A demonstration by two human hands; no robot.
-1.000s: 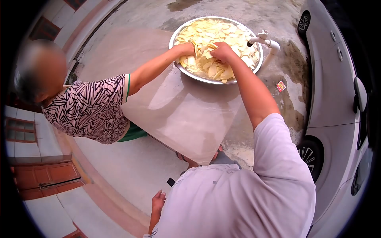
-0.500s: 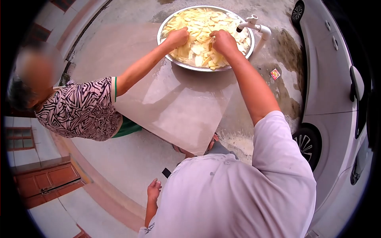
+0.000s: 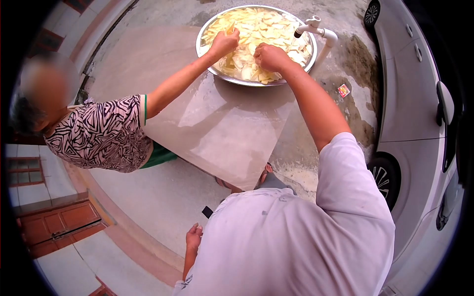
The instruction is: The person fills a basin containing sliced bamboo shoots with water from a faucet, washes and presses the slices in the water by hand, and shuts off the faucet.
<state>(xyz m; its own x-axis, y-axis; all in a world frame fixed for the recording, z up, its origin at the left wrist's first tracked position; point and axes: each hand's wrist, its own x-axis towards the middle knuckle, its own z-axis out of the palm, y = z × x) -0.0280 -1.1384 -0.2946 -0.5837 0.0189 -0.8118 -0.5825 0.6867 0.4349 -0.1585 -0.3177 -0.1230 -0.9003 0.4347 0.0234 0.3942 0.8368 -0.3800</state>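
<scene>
A wide metal basin (image 3: 201, 55) holds many thin, pale yellow slices in water, which look like potato slices (image 3: 264, 24). My right hand (image 3: 271, 57) is over its near right part, fingers curled down among the slices; whatever they grip is hidden. My left hand (image 3: 194, 236) hangs low beside my light shirt, fingers loosely bent and apart, holding nothing. Across the basin's left side, a co-worker's hand (image 3: 225, 42) pinches a few slices above the pile.
A white pipe with a tap (image 3: 316, 30) stands at the basin's right rim. Under the basin is a smooth tabletop (image 3: 232, 133). A silver car (image 3: 412, 113) is parked at right; a small red packet (image 3: 343, 90) lies on the ground. The co-worker in a patterned shirt (image 3: 106, 133) stands left.
My right hand has shifted slightly left and down, its fingers curling further. The co-worker's hand has risen a little with slices in it. My left hand stays low, almost unmoved.
</scene>
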